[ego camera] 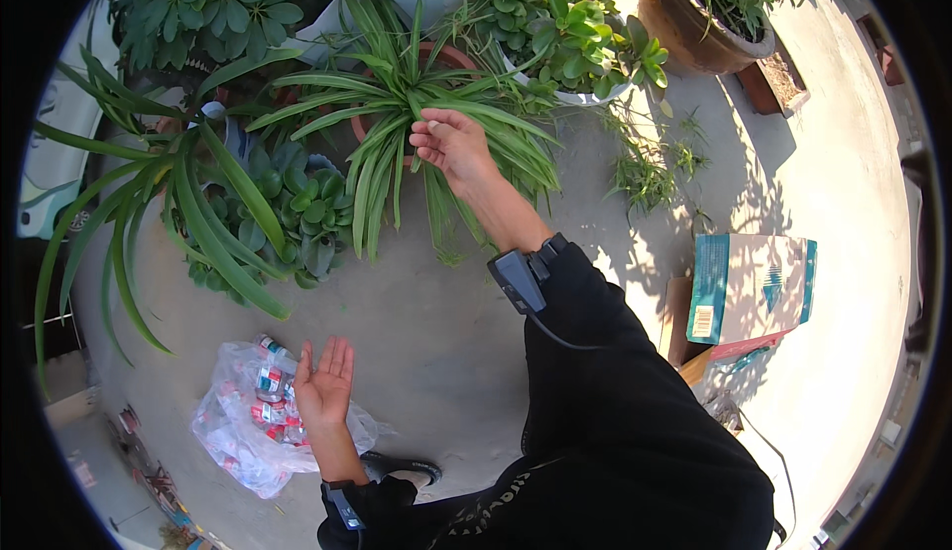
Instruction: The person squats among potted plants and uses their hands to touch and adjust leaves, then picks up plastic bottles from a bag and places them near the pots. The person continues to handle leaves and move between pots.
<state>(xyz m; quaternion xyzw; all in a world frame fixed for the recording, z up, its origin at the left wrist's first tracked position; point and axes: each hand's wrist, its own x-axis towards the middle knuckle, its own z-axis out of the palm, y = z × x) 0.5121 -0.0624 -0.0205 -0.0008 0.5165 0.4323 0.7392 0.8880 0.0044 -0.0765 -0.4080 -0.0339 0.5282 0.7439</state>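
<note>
My right hand [455,150] is over the middle of a spider plant [401,96] in a terracotta-coloured pot [452,57]. Its fingers are curled, with the thumb near the index finger; whether a leaf is pinched between them cannot be told. Lower down, my left hand [325,395] is held palm up, fingers extended and nothing in it. Beside and partly behind that hand, a clear plastic bag [256,442] full of plastic bottles [269,380] with red and white labels lies on the concrete floor.
Long-leaved [197,193] and round-leaved plants [316,208] stand at left. A jade-like plant [580,44] fills a white pot [595,96]; a large brown pot [680,25] is at upper right. Trailing plantlets [654,170] and a cardboard box [751,290] lie at right. My shoe [398,467] is below.
</note>
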